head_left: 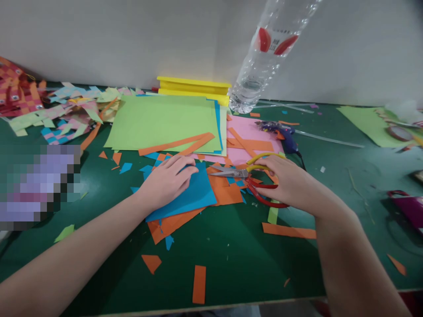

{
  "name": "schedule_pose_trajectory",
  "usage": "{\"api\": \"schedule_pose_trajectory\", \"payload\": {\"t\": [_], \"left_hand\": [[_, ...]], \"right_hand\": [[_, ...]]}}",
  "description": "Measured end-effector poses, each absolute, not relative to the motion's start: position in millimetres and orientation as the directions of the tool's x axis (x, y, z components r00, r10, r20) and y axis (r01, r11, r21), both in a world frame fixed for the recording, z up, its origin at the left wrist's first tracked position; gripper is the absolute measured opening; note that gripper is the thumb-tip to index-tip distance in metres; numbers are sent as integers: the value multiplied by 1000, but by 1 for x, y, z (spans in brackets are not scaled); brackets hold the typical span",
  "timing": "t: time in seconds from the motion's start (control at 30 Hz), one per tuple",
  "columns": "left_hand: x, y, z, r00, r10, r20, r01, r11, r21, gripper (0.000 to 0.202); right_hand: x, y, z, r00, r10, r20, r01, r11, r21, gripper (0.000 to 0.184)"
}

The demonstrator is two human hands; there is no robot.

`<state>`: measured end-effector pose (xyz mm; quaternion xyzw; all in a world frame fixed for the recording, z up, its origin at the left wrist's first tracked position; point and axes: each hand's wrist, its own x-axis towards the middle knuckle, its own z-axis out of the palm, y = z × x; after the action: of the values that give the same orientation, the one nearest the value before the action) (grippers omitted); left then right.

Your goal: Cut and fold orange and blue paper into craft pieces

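My right hand (280,178) grips a pair of scissors (243,173) with one yellow and one red handle loop. Their metal blades point left and stand slightly apart, with no paper seen between them. My left hand (173,180) rests over a blue paper sheet (194,193), its fingers loosely bent and a little apart; the undersides of the fingertips are hidden. Orange paper (228,191) lies partly under the blue sheet, with small blue and orange scraps around it. Two long orange strips (175,144) lie just beyond my left hand.
Behind are a stack of green sheets (165,121), pink paper (243,125), a yellow holder (194,88) and a tilted water bottle (261,57). A blue glue gun (289,138) lies right of these. Woven paper strips (72,110) pile at left, near a blurred phone-like device (36,185).
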<state>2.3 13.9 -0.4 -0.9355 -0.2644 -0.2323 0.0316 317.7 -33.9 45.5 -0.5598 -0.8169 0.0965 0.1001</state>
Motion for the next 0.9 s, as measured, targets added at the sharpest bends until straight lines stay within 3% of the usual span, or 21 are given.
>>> {"api": "schedule_pose_trajectory", "payload": {"t": [0.9], "left_hand": [[3,16,1,648,652,394,633,-748,197,22]], "right_hand": [[317,-34,46,-341,940,-5,903,326,-280,38]]}}
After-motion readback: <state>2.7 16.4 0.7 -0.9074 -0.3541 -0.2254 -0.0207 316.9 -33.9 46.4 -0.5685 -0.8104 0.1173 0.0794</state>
